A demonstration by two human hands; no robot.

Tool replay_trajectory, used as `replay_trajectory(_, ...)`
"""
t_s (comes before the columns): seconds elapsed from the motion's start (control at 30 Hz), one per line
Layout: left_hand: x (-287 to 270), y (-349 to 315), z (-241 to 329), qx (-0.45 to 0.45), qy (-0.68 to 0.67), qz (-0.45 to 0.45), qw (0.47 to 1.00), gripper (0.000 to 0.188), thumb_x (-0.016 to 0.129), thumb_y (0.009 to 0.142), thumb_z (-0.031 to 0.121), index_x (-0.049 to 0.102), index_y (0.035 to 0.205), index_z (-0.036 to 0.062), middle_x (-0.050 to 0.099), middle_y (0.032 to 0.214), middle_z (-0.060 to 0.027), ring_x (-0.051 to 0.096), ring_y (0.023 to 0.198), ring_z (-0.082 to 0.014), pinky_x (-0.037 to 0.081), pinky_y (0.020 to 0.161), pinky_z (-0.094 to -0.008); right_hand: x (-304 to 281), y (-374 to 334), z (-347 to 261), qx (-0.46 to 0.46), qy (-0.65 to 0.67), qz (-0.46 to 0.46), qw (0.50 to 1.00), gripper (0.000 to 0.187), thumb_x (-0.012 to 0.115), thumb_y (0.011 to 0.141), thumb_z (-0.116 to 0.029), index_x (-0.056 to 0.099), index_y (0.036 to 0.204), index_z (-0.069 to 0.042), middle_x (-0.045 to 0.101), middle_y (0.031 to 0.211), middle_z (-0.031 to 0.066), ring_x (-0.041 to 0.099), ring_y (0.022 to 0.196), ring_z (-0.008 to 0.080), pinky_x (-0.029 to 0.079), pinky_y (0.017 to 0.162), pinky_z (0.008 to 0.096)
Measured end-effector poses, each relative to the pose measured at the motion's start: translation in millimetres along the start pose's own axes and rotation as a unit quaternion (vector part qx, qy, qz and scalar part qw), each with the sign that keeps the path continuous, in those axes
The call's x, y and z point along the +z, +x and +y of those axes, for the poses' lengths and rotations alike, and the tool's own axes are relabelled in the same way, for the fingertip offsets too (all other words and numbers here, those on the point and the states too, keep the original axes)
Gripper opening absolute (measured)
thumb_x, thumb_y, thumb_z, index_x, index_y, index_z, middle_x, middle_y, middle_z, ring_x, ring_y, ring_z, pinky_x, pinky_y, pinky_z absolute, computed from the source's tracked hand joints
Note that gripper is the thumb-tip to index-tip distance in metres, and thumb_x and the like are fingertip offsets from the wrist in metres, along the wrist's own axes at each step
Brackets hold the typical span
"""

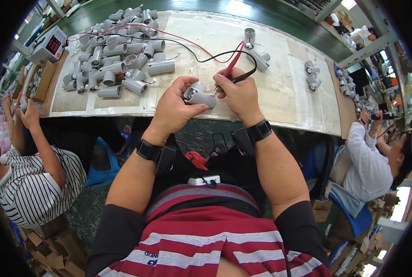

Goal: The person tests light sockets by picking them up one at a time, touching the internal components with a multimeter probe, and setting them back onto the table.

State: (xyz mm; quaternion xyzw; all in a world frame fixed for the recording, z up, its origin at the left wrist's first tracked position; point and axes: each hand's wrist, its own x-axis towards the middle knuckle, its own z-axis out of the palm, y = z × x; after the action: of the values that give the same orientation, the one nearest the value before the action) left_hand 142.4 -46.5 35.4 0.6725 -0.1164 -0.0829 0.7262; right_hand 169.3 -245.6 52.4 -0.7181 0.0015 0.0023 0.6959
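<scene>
Head view showed your left hand (173,108) wrapped closed around a grey tubular fitting (199,98), gripping it with the open end turned toward you, just to the right of your palm and above the near edge of the white work mat (270,87). Touching that fitting from the right, your right hand (240,94) was closed on a red probe (230,67) and a black probe (243,76), their tips at the fitting's mouth. You looked to be in the middle of a contact test on this piece; the next move likely called for steady tips and a glance at the meter (49,45), far left of the fitting beyond the pile of grey fittings (118,51).
</scene>
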Motion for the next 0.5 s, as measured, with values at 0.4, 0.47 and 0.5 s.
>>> replay_trajectory(0.4,5.8,-1.2,-0.4,0.018,0.018,-0.001,1.000,0.067,0.084,0.078,-0.003,0.051,0.136,0.0009,0.065,0.116,-0.0092,0.064,0.106,-0.0149,0.056,0.092,-0.0288,-3.2,-6.7,-1.9,0.012,-0.047,0.025,0.999,0.015,0.074,0.095,-0.016,0.070,0.099,-0.001,0.067,0.076,0.0020,0.060,0.058,0.0074,0.048,0.053,0.0226)
replay_trajectory(0.47,10.2,-1.1,2.7,0.015,0.010,-0.002,1.000,0.066,0.086,0.077,0.000,0.052,0.133,-0.0005,0.065,0.114,-0.0092,0.063,0.103,-0.0147,0.054,0.090,-0.0286,-5.3,-6.4,4.7,-0.001,-0.025,0.032,0.999,0.015,0.074,0.095,-0.016,0.070,0.099,-0.001,0.067,0.075,0.0022,0.060,0.058,0.0075,0.048,0.053,0.0229)
replay_trajectory(0.5,11.0,-0.5,2.2,0.016,0.009,-0.002,1.000,0.066,0.086,0.077,0.000,0.052,0.133,-0.0005,0.065,0.114,-0.0092,0.063,0.103,-0.0147,0.054,0.090,-0.0286,-5.5,-6.3,6.6,-0.008,-0.014,0.034,0.999,0.016,0.074,0.094,-0.016,0.070,0.099,-0.001,0.068,0.075,0.0023,0.060,0.059,0.0075,0.047,0.053,0.0230)
